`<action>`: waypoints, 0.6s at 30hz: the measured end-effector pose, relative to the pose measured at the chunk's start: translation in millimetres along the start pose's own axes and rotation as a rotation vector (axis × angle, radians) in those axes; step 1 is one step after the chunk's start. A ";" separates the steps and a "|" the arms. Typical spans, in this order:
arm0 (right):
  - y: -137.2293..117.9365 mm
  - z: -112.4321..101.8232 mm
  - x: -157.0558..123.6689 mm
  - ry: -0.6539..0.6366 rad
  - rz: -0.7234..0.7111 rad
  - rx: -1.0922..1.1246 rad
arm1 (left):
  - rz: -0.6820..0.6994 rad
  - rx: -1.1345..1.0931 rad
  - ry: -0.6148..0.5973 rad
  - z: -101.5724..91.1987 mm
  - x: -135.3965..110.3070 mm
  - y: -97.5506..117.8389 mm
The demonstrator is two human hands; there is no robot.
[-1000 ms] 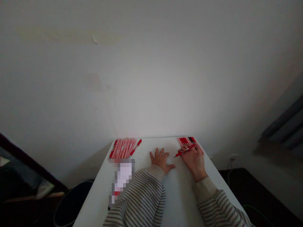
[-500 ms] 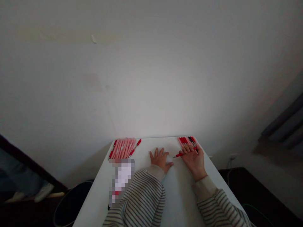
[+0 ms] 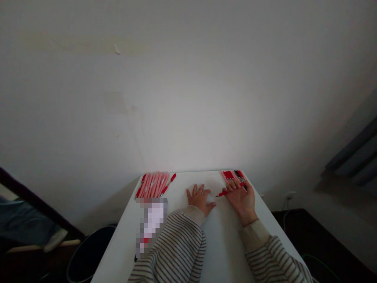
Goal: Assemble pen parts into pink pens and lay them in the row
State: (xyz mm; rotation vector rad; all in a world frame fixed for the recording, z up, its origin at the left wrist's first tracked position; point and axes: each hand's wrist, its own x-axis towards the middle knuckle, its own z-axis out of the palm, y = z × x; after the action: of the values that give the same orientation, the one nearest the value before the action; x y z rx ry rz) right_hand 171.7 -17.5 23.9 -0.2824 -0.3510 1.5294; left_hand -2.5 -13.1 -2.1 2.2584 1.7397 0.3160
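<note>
We hold a red pen (image 3: 222,193) at the white table (image 3: 216,255).
Our right hand (image 3: 241,201) curls its fingers over it near the table's far right corner; our left hand (image 3: 199,200) lies spread on the table's middle. Pink sticks (image 3: 154,185) lie at its far left corner, their pale marks too small to read.

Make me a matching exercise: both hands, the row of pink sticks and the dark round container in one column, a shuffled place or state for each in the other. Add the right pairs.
Things:
1. Left hand
2. Right hand
3. Row of pink sticks
4. Dark round container

Places or states:
A. At the far left corner of the white table
B. Holding a red pen
C. Down beside the table, at the left
D. Spread open, holding nothing

Pairs: 1-D, 2-B, 3-A, 4-C
</note>
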 end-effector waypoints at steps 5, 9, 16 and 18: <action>-0.2 1.5 0.2 0.023 -0.006 -0.005 | 0.009 -0.018 0.024 2.2 0.6 -1.9; 0.2 -1.9 0.6 0.002 -0.013 -0.004 | 0.009 -0.025 0.012 -0.1 -0.5 -1.1; -0.4 -7.8 2.4 -0.044 -0.030 0.031 | 0.006 0.003 -0.014 -2.6 -0.9 0.2; -0.5 -9.1 3.4 -0.040 -0.035 0.044 | 0.009 0.011 -0.009 -0.9 -0.3 -0.5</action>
State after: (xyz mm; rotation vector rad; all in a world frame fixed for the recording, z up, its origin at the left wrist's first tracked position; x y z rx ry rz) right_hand 175.8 -13.8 15.9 -0.2100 -0.3518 1.5083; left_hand -3.3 -13.2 -1.5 2.2721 1.7317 0.2992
